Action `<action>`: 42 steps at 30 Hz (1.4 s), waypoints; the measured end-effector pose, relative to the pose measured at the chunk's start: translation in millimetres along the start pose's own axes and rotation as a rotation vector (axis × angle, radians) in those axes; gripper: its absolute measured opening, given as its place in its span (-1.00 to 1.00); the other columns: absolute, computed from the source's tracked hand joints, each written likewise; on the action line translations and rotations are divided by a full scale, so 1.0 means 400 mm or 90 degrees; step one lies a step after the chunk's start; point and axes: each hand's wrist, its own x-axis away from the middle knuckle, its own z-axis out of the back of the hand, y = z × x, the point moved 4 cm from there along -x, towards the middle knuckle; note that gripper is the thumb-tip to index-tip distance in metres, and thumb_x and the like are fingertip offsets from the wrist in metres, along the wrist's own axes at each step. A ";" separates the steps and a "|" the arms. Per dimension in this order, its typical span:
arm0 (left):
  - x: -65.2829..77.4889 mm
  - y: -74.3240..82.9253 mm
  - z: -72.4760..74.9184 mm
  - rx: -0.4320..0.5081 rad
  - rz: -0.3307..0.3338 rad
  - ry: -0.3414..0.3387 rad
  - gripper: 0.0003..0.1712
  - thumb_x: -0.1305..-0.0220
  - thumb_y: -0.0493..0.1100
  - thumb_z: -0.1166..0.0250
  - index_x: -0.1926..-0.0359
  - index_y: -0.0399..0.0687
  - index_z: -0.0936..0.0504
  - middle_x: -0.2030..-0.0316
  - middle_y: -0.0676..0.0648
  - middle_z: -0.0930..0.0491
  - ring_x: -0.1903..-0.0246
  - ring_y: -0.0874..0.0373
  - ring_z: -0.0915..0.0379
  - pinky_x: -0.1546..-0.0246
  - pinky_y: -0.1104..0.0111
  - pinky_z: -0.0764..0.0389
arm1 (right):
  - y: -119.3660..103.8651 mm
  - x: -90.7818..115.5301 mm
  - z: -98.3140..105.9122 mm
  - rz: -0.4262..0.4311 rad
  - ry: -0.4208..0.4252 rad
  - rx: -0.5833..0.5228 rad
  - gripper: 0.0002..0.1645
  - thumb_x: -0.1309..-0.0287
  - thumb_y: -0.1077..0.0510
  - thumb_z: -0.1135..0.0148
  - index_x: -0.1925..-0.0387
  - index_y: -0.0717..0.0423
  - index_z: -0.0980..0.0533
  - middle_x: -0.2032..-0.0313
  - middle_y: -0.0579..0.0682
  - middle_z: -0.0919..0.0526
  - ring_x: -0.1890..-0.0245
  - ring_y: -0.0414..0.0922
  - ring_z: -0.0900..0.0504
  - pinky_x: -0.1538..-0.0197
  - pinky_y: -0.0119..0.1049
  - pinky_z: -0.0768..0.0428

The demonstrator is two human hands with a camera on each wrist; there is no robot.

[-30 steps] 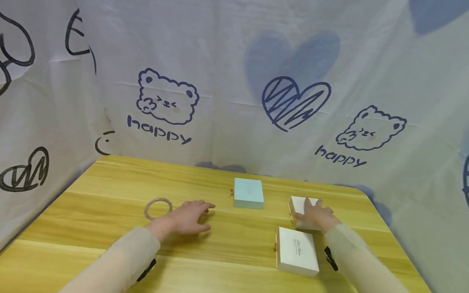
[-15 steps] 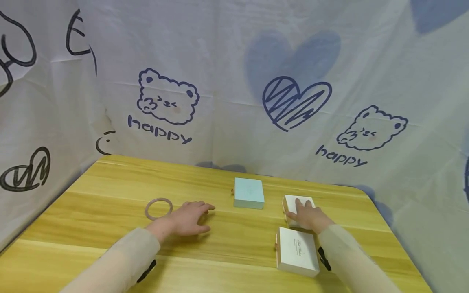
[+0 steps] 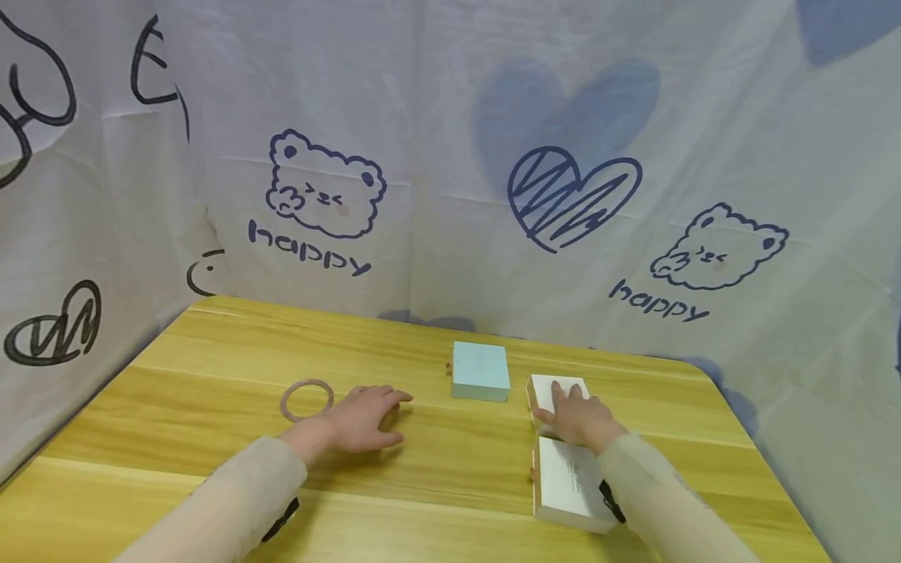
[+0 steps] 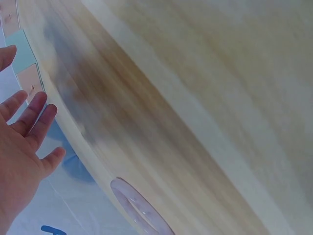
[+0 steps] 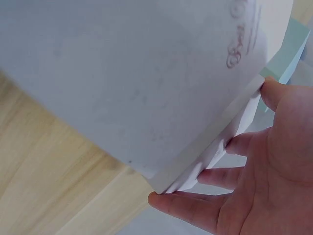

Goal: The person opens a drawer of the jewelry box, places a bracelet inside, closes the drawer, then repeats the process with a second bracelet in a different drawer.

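My right hand (image 3: 579, 418) lies spread on the far white box (image 3: 540, 385), its fingers extended over the top and the thumb at the left side. In the right wrist view, the near white box (image 5: 122, 98), with printed script on its lid, hides part of the far one. My left hand (image 3: 362, 420) hovers low over the table, fingers loosely extended and holding nothing. A pale pinkish bangle (image 3: 306, 382) lies just left of that hand; the left wrist view shows the bangle (image 4: 117, 186) at the bottom.
A light blue box (image 3: 480, 367) with a small tab on its left side stands toward the back middle. The near white box (image 3: 566, 477) sits in front of the far one. A printed cloth (image 3: 450, 234) hangs behind the wooden table (image 3: 232, 344).
The right hand and the far white box have slid left along the table, closer to the light blue box. My left hand stays nearly still.
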 end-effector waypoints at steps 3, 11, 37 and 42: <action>-0.001 0.002 0.002 0.003 0.002 0.000 -0.34 -0.17 0.06 -0.24 -0.25 -0.07 -0.34 0.01 -0.08 -0.52 -0.08 0.01 -0.43 -0.27 0.00 -0.22 | -0.005 0.009 -0.003 0.000 0.000 0.007 -0.15 -0.33 -0.25 0.21 -0.40 0.25 0.01 -0.32 0.46 -0.08 -0.16 0.51 -0.23 -0.11 0.31 -0.34; -0.005 0.007 0.005 0.011 -0.004 -0.004 -0.34 -0.18 0.05 -0.24 -0.26 -0.07 -0.33 -0.01 -0.09 -0.52 -0.09 0.00 -0.42 -0.28 -0.01 -0.20 | -0.026 0.037 -0.007 0.024 0.007 0.020 -0.17 -0.32 -0.24 0.16 -0.40 0.20 -0.02 -0.33 0.41 -0.11 -0.16 0.49 -0.27 -0.10 0.29 -0.37; -0.009 0.000 0.007 0.009 -0.012 0.008 -0.36 -0.19 0.04 -0.23 -0.25 -0.08 -0.35 -0.02 -0.08 -0.52 -0.08 0.00 -0.42 -0.28 -0.03 -0.19 | -0.158 0.105 -0.022 0.142 0.014 0.081 -0.14 -0.26 -0.31 0.14 -0.38 0.18 -0.11 -0.31 0.34 -0.22 -0.16 0.37 -0.35 -0.07 0.17 -0.48; -0.010 -0.002 0.006 0.003 -0.012 0.008 -0.36 -0.18 0.04 -0.23 -0.25 -0.07 -0.35 -0.01 -0.08 -0.51 -0.07 0.01 -0.43 -0.27 -0.03 -0.19 | -0.211 0.117 -0.015 0.195 0.018 0.103 -0.14 -0.25 -0.30 0.12 -0.35 0.20 -0.16 -0.29 0.30 -0.27 -0.21 0.30 -0.34 -0.19 0.08 -0.42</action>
